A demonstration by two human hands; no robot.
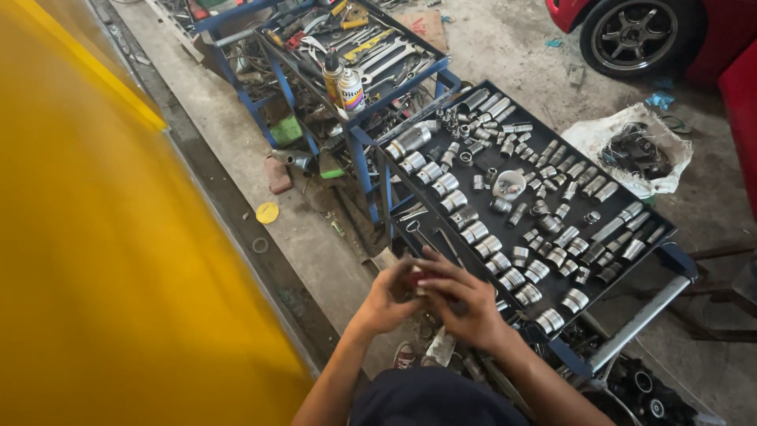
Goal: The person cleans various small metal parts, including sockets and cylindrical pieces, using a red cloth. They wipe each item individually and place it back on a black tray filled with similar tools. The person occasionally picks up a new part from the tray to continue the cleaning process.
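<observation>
My left hand (384,299) and my right hand (463,298) meet at the near corner of a black tool tray (670,230). Together they pinch a small red object (418,278), mostly hidden by the fingers. The tray holds rows of several silver sockets (477,232), running from large ones near my hands to smaller ones at the far side. A small white cup (509,184) stands in the middle of the tray. A thin wrench (418,233) lies on the tray just beyond my hands.
A blue cart (359,146) with wrenches, pliers and two spray cans (344,85) stands behind the tray. A big yellow surface (102,260) fills the left. A car wheel (635,33) is top right, a white bag (635,150) beside the tray.
</observation>
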